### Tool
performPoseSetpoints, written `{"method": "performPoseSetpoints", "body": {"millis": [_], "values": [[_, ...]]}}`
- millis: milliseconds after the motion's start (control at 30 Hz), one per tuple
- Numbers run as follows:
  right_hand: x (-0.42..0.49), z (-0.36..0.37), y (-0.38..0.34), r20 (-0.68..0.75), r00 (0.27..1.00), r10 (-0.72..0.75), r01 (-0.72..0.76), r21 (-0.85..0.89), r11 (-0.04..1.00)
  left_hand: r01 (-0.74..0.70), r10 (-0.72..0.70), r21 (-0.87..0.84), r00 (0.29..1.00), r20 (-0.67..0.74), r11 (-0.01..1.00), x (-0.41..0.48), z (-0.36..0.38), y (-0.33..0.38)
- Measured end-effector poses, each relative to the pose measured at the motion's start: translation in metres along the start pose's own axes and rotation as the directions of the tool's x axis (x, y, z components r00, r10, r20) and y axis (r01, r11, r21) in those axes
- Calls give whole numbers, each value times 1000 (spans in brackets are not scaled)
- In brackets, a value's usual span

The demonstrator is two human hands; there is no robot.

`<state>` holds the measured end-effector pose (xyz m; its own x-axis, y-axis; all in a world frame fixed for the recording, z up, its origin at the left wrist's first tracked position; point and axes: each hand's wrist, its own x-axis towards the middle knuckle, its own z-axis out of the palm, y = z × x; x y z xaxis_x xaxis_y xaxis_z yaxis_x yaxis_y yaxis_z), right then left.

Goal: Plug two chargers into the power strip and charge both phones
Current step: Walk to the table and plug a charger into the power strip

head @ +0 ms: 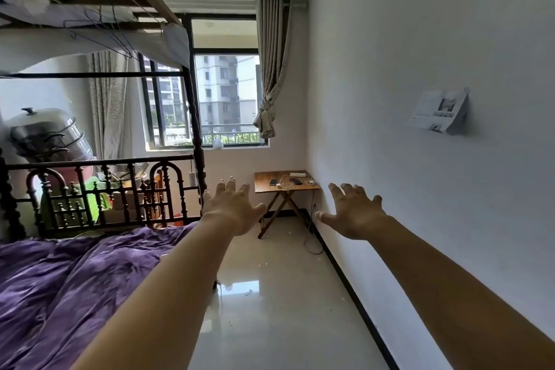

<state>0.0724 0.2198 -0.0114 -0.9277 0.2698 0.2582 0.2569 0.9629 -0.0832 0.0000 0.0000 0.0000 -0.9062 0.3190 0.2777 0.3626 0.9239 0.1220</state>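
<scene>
Reaching forward, both arms are extended with palms down and fingers spread; the left hand [232, 209] and right hand [354, 213] are empty and grip nothing. Judged from this position, no step of the task has begun.

Surroundings, largest first:
- White wall [420, 69]: runs just to the right of the right hand.
- Bed with purple blanket [75, 279]: lies left of and below the left arm.
- Tiled floor [270, 294]: open strip below and between the arms, appearing unobstructed.
- Folding table [264, 188]: well beyond both hands, between them, in the corner.
- Power strip [298, 174], white cables [285, 185] and phones [273, 182]: on the table; plug connections are too small to tell.

Remaining: approach, plug in both chargers, connect both phones.
</scene>
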Motion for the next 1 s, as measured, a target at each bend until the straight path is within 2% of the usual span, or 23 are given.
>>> {"method": "performPoseSetpoints", "body": {"millis": [167, 333, 533, 1000], "values": [[56, 16, 17, -31, 1000, -5, 5, -8, 1000, 1, -1, 12, 1000, -8, 1000, 58, 21, 15], [123, 32, 36, -8, 1000, -28, 27, -64, 998, -6, 6, 2, 1000, -10, 1000, 123, 43, 35], [207, 63, 46, 10, 999, -53, 54, -55, 997, -16, 15, 16, 1000, 12, 1000, 201, 73, 42], [456, 143, 25, 28, 1000, -4, 5, -39, 999, -35, 33, 32, 998, 55, 999, 450, 148, -13]]}}
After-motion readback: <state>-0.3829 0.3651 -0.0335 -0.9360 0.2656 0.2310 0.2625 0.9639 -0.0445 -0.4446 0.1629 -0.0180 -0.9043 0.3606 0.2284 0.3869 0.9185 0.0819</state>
